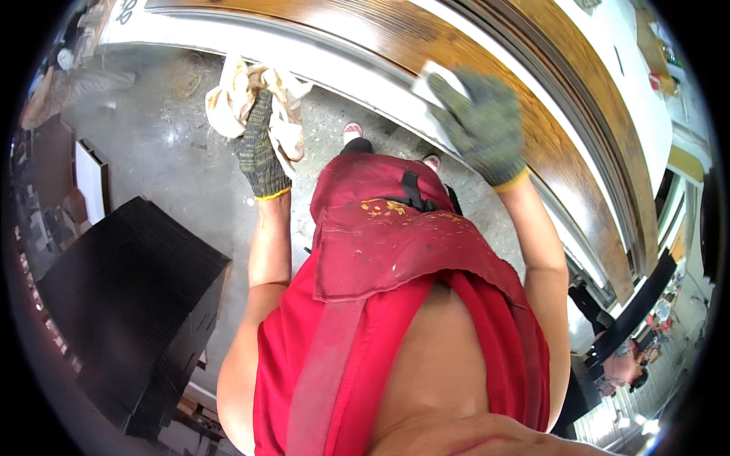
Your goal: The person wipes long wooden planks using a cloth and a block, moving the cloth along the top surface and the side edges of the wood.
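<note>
My left hand [262, 152], in a dark green knitted glove with a yellow cuff, is closed around a bunched cream rag [228, 102]. The rag hangs loosely beside the near white edge of the work. Over the brown wood-grain panel [380, 34], my right hand [487, 125], gloved alike, is closed on a white pad [437, 78]. That pad rests at the panel's near edge; whether it is a sponge or a folded cloth I cannot make out. Dark grooved strips [566, 72] run along the panel's far side.
A large black ribbed box [129, 296] stands on the grey concrete floor [171, 159] to my left. Beyond the strips lies a white surface [608, 38]. My red apron [388, 235] hangs near the panel's edge. Another person [623, 368] is at the far right.
</note>
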### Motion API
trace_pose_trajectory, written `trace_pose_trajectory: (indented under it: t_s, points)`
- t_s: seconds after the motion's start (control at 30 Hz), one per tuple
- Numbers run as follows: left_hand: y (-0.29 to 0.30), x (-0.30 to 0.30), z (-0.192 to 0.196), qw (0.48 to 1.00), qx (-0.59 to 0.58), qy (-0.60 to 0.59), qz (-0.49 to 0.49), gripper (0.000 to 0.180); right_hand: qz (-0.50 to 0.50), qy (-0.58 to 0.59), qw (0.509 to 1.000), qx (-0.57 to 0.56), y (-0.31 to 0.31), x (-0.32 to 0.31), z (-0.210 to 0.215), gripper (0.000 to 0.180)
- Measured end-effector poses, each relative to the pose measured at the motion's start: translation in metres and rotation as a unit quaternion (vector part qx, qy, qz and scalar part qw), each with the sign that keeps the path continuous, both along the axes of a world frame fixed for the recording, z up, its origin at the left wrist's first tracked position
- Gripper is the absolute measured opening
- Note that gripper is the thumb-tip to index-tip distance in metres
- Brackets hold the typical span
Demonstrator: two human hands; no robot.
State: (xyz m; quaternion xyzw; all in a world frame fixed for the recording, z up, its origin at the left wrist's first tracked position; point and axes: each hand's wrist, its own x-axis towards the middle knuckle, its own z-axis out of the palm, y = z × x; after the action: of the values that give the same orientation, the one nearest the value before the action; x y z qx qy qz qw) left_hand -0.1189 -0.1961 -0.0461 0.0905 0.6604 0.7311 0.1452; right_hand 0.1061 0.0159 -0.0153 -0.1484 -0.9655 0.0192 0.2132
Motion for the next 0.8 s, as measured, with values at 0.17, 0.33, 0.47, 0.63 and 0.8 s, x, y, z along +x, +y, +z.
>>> trace_pose_trajectory:
  t_s: [0.17, 0.33, 0.47, 0.63, 0.8]
  points:
    - [0.002, -0.010, 0.004, 0.996, 0.018, -0.089, -0.003, 0.033, 0.048, 0.065, 0.994, 0.075, -0.003, -0.119, -0.009, 0.036]
    - [0.000, -0.013, -0.003, 1.000, 0.003, -0.002, -0.022, 0.035, 0.013, 0.034, 0.999, 0.024, -0.002, -0.067, -0.013, 0.036]
    - [0.004, -0.026, -0.005, 1.000, 0.014, -0.017, 0.005, 0.026, -0.050, -0.074, 0.996, -0.025, -0.003, 0.038, 0.015, 0.039]
    - [-0.030, -0.026, -0.053, 0.999, -0.041, -0.033, 0.013, 0.040, -0.129, -0.103, 0.985, -0.052, -0.002, 0.122, 0.010, 0.049]
    - [-0.008, -0.021, -0.019, 0.994, -0.005, -0.080, 0.075, 0.045, -0.064, -0.054, 0.995, -0.049, 0.001, 0.037, 0.006, 0.043]
